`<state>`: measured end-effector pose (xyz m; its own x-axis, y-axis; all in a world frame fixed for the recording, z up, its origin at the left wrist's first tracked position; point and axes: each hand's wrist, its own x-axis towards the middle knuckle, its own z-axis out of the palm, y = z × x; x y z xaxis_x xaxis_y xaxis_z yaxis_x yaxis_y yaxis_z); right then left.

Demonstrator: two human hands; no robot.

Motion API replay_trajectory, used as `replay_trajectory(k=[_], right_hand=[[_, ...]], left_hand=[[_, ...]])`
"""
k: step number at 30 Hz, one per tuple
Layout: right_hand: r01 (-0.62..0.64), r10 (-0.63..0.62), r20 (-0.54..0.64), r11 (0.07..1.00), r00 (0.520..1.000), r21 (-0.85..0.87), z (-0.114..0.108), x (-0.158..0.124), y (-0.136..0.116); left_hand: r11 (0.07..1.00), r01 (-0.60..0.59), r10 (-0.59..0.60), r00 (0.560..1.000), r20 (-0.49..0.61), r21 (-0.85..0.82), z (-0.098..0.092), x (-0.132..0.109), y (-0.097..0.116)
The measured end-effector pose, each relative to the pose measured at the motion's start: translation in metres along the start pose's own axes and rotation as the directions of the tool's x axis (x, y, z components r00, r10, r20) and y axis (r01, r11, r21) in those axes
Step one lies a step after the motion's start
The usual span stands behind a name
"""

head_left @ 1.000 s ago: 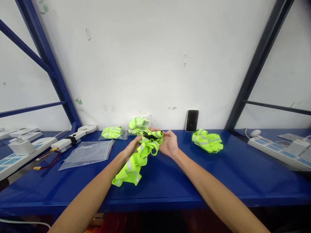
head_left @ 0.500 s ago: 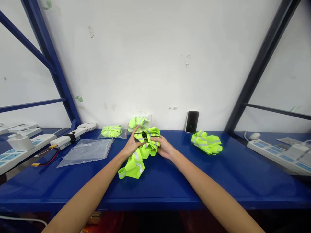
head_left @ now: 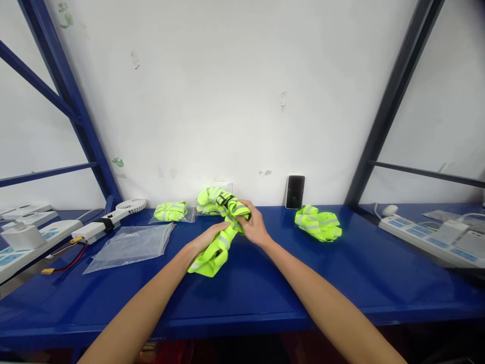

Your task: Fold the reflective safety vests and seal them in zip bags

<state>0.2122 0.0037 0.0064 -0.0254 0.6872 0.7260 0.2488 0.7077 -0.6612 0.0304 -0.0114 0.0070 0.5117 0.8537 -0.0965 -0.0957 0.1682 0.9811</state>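
Observation:
Between my hands is a bunched neon-yellow reflective strap [head_left: 214,255] with silver-grey stripes and a black buckle near its top. My right hand [head_left: 254,225] grips the upper bunch from the right, thumb and fingers closed round it. On the left side, my left hand [head_left: 208,236] is closed on the lower part, with its fingertips partly hidden by the fabric. A loop of the strap hangs below towards the table. Behind it, a clear bag [head_left: 229,187] with another yellow strap is partly covered. To the right lies a loose crumpled yellow reflective strap [head_left: 318,223].
A bagged yellow strap [head_left: 170,212] and flat clear zip bags [head_left: 131,245] lie left on the blue table [head_left: 273,298]. Further left are a white handheld fan [head_left: 131,205], a cable [head_left: 70,260] and a power strip [head_left: 49,237]. A phone [head_left: 294,192] leans against the wall.
My left hand has moved down the strap to its lower part. My right hand has risen to the upper bunch, and the buckle section now extends up and left. The view has shifted slightly.

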Motion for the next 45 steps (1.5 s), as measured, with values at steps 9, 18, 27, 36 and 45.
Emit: replay_trajectory(k=[9,18,27,36,45], right_hand=[[0.380,-0.311,0.228,0.835,0.923,-0.399,-0.030,-0.001,0.030],[0.376,-0.276,0.355,0.891,0.893,-0.254,-0.027,-0.002,0.020],[-0.293,0.240,0.358,0.951,0.902,0.101,-0.003,-0.015,0.005],[-0.661,0.373,0.609,0.662,0.700,0.354,0.018,-0.021,-0.014],[-0.681,0.326,0.613,0.502,0.720,0.533,0.008,-0.019,-0.033]], left_hand=[[0.980,0.197,-0.195,0.979,0.066,-0.018,-0.007,-0.007,0.007],[0.963,0.211,-0.177,0.964,0.198,-0.168,-0.033,-0.004,0.006],[0.967,-0.204,0.230,0.957,0.179,-0.151,-0.026,-0.006,0.017],[0.421,-0.444,0.702,0.712,0.025,0.791,-0.019,-0.015,0.021],[0.983,-0.179,0.179,0.984,0.011,-0.029,-0.018,-0.003,0.011]])
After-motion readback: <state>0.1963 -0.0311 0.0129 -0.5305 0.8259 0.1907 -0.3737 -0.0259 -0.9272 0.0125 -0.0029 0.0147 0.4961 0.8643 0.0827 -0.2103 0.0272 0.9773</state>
